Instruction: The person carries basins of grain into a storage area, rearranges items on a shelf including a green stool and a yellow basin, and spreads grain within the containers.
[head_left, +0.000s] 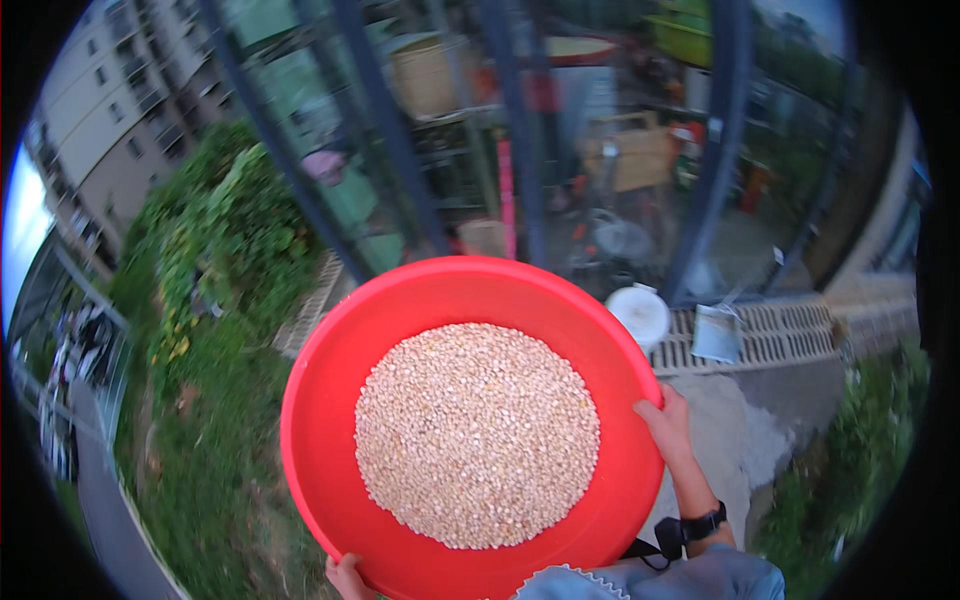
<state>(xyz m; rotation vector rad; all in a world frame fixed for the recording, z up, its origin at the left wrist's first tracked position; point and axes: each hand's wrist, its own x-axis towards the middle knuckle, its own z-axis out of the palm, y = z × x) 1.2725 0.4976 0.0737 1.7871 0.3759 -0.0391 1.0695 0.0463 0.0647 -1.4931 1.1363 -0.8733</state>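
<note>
A large round red plastic basin (322, 450) is held up before me, its floor covered by a round layer of pale beige grains or seeds (480, 435). My right hand (667, 420) grips the basin's right rim, thumb over the edge and the fingers mostly hidden beneath; a black band with a device is on that wrist. At the lower left, my left hand (349, 577) holds the rim, with only part of it in view.
Ahead stands a glass wall with dark metal frames (517, 150), goods behind it. A white round lid or bucket (639, 315) and a metal can (716, 334) are by a drain grate (780, 334). Grass (217, 450) and bushes (225, 217) lie left, a concrete path (705, 435) right.
</note>
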